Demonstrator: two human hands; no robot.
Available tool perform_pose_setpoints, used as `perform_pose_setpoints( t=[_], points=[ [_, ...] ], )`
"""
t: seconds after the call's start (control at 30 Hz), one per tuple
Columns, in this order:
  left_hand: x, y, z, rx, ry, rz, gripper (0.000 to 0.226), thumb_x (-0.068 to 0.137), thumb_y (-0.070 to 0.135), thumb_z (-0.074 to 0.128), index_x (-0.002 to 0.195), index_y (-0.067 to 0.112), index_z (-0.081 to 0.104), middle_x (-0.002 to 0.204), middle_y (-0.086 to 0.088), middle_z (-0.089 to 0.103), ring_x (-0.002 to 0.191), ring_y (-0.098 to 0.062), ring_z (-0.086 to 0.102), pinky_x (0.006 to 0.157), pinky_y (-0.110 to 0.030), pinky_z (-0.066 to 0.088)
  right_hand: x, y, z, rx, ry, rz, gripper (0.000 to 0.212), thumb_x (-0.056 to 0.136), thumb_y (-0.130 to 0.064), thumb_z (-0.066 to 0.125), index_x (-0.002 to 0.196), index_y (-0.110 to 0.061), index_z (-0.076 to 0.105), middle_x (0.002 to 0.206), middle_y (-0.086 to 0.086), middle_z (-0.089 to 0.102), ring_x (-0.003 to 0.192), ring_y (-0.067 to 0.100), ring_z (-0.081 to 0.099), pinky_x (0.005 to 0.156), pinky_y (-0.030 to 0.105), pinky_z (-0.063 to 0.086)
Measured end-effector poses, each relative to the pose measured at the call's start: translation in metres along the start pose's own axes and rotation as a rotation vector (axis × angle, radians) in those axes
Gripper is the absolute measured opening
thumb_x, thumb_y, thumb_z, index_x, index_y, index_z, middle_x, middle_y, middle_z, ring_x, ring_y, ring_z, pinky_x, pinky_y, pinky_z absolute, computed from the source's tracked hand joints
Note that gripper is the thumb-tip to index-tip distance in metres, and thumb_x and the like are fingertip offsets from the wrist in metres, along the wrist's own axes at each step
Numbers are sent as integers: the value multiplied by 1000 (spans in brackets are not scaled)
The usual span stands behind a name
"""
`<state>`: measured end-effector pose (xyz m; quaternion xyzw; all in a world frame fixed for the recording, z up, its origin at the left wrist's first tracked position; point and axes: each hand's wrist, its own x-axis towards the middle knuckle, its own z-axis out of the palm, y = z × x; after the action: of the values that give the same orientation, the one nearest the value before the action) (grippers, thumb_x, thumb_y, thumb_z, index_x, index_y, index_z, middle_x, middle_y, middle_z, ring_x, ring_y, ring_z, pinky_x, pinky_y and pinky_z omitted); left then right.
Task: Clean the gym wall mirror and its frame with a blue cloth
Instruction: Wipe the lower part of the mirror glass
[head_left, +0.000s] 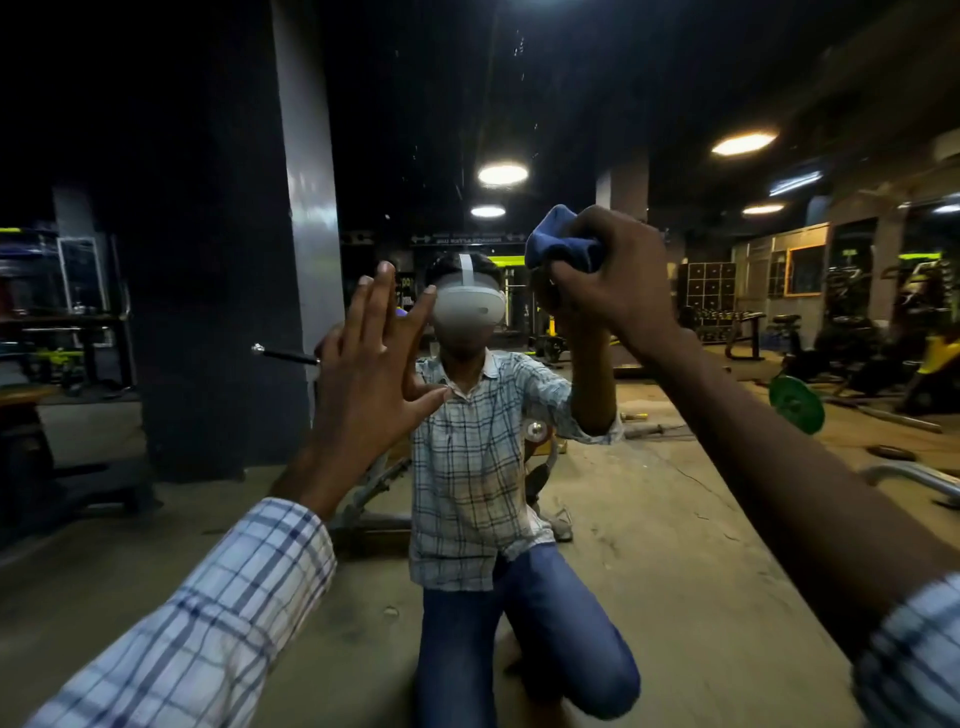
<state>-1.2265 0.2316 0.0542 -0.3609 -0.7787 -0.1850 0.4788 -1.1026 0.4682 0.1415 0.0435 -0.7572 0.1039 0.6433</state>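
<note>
At the bottom edges of the view, two checked sleeves came in, the left sleeve (208, 623) covering the arm to the wrist and the right sleeve (914, 660) pushed back past a bare forearm. Beyond them, the left hand (371, 374) was raised with its fingers straight and spread, the palm turned to the mirror (675, 519) and holding nothing; whether it touched the glass could not be told. The right hand (618, 280) was higher and to the right, its fingers curled tightly round a bunched blue cloth (558, 241), which stuck out on the left of the fist and met the glass where the reflected hand came up against it.

In the glass, the person's reflection (478, 467) knelt on one knee in a checked shirt and blue jeans, wearing a white headset (467, 306). Just behind the reflection stood a grey bench (374, 493) on the sandy floor. A dark pillar (306, 208) rose on the left. To the right a green weight plate (796, 404) sat on a bar lying on the floor. Farther back were lockers (709, 286) against a wall, and round ceiling lights (503, 174) glowed overhead. The mirror's frame could not be made out.
</note>
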Motion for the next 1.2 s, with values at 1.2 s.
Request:
perform_pose_setpoints(
  t=[1.2],
  points=[
    [2, 26, -7, -104, -48, -150, 117, 73, 44, 91, 164, 37, 17, 173, 3, -14, 160, -24, -11, 122, -62, 17, -76, 43, -19, -83, -258, -199, 35, 86, -32, 74, 115, -15, 64, 105, 4, 66, 90, 20, 63, 79, 41, 57]
  ],
)
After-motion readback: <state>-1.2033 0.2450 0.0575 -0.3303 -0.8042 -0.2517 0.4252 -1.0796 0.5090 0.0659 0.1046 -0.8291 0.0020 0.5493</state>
